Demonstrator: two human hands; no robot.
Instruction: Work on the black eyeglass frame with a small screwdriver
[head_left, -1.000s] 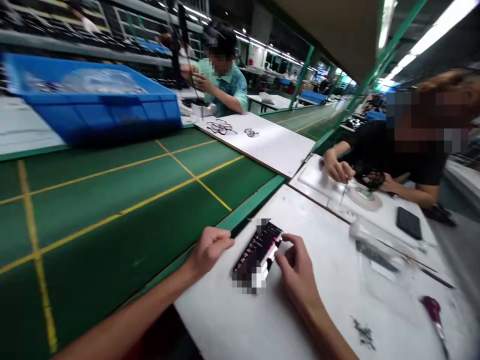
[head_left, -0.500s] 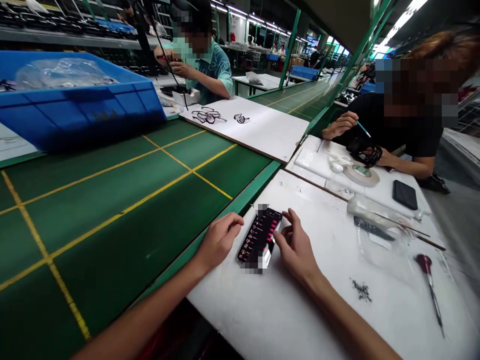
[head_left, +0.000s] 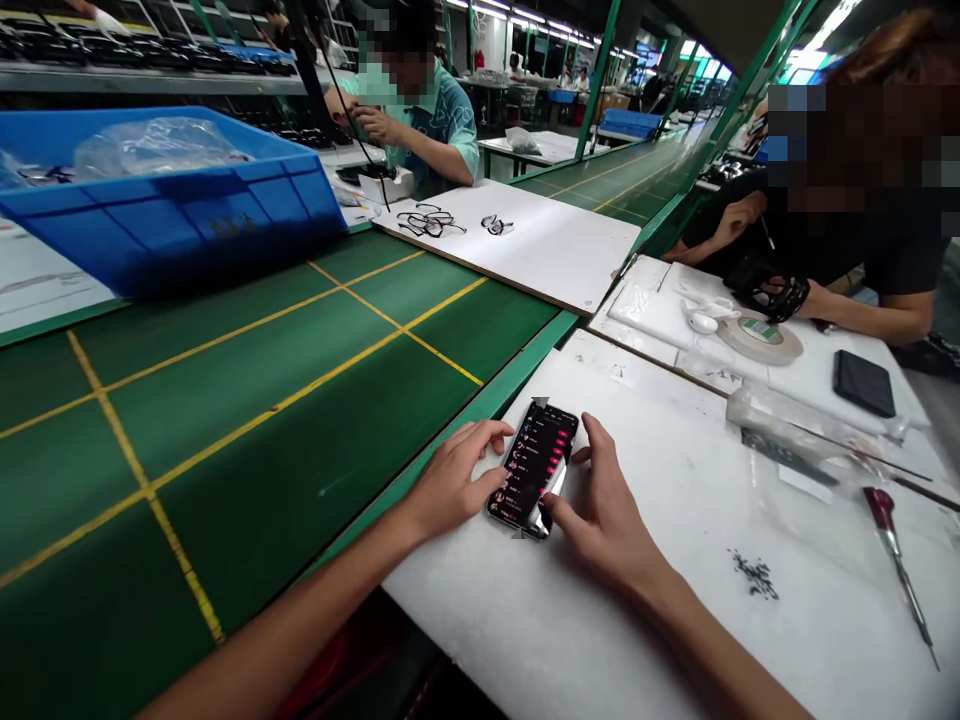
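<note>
A smartphone (head_left: 532,470) lies face up on the white tabletop, its dark screen lit with a list and several red buttons. My left hand (head_left: 461,480) is at its left side, fingers loosely apart, the thumb at the lower left edge of the screen. On the other side is my right hand (head_left: 604,500), with its thumb over the lower right part of the screen and its index finger stretched out near the upper right edge. Neither hand is wrapped round the phone.
Right of my hands are small dark screws (head_left: 754,575), a red-handled screwdriver (head_left: 896,560) and clear plastic bags (head_left: 787,450). A green conveyor belt (head_left: 300,470) with a blue bin (head_left: 225,220) runs at left. Two co-workers sit ahead, near a tape roll (head_left: 759,337) and dark eyewear frames (head_left: 431,220).
My left hand has moved closer to the phone, its thumb now at the screen's edge. My right thumb sits lower on the screen. The view has shifted slightly.
</note>
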